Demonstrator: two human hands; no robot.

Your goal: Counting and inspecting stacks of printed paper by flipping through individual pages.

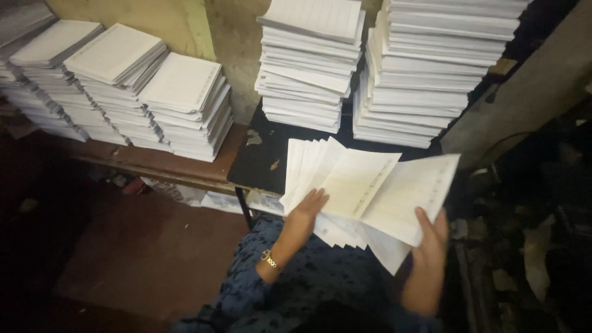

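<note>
Two hands: left hand (308, 206) fingers flat on fanned sheets (364, 185), right hand (430, 237) gripping them (six stacks (308, 68) behind).

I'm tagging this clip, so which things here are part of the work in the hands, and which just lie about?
In hand:
- fanned bundle of white printed paper sheets
- left hand, flat on the sheets
- right hand, gripping their lower right edge

Lying about:
- two tall stacks of white sheets on the dark table
- lower stacks on the brown bench
- gold wristwatch

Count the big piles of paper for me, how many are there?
6, maybe more off-frame: four leaning piles on the left bench, two tall piles on the black table.
</note>
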